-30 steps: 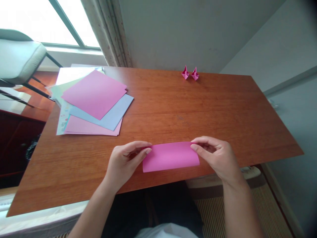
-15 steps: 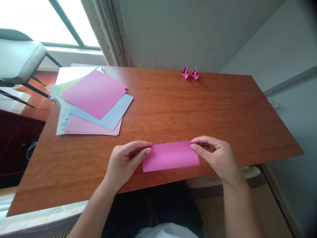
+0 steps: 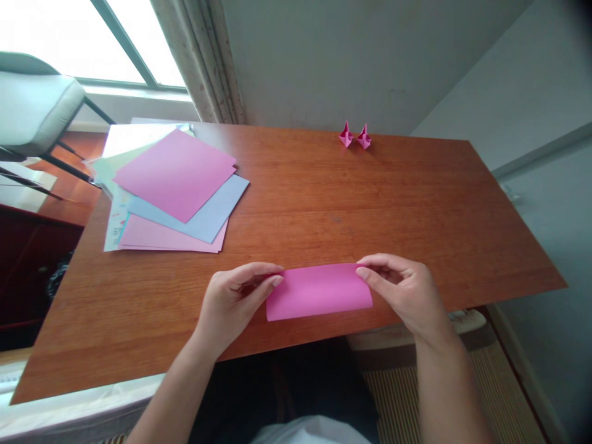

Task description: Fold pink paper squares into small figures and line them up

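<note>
A bright pink sheet of paper (image 3: 320, 293), a wide rectangle in outline, is held between my two hands near the front edge of the table. My left hand (image 3: 235, 302) pinches its upper left corner between thumb and fingers. At the upper right corner, the thumb and fingers of my right hand (image 3: 402, 290) grip it the same way. The paper bows slightly toward me. Whether it is folded double at the top edge I cannot tell.
Two small pink origami figures (image 3: 346, 135) stand at the back of the wooden table (image 3: 393, 203). A stack of pink paper (image 3: 178, 176), blue paper (image 3: 210, 213) and plastic packets lies at the left. Beyond the left edge are a chair (image 3: 37, 111) and a window.
</note>
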`<state>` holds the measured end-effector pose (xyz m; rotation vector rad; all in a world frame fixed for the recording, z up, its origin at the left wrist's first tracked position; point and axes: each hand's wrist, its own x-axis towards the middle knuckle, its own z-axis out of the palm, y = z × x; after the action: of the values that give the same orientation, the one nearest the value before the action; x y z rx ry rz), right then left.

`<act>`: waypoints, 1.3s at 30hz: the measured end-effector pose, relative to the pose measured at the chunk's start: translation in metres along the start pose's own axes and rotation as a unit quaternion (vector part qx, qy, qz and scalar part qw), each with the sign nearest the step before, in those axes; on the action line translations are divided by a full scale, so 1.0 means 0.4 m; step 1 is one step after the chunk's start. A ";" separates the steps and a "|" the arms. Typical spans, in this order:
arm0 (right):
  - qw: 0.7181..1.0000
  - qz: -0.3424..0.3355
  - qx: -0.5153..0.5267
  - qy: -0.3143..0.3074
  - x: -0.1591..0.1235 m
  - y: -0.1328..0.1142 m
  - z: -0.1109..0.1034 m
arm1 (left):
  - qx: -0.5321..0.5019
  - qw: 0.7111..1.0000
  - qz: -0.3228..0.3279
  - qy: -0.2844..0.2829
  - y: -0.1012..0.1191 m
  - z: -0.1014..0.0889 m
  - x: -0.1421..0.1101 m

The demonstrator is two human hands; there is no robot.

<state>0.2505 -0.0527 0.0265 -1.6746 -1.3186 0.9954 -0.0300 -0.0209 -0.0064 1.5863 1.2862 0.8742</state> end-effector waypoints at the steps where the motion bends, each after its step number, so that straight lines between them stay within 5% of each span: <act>1: 1.000 -0.001 0.000 0.000 0.000 0.000 0.000 | -0.003 1.000 0.001 0.001 0.000 0.000 0.000; 39: 1.000 -0.004 -0.011 0.003 0.006 0.028 -0.003 | 0.014 1.000 0.013 0.006 0.001 0.005 0.002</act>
<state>0.2565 -0.0525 0.0164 -1.6862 -1.3345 0.9736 -0.0278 -0.0205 -0.0068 1.6258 1.2947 0.8867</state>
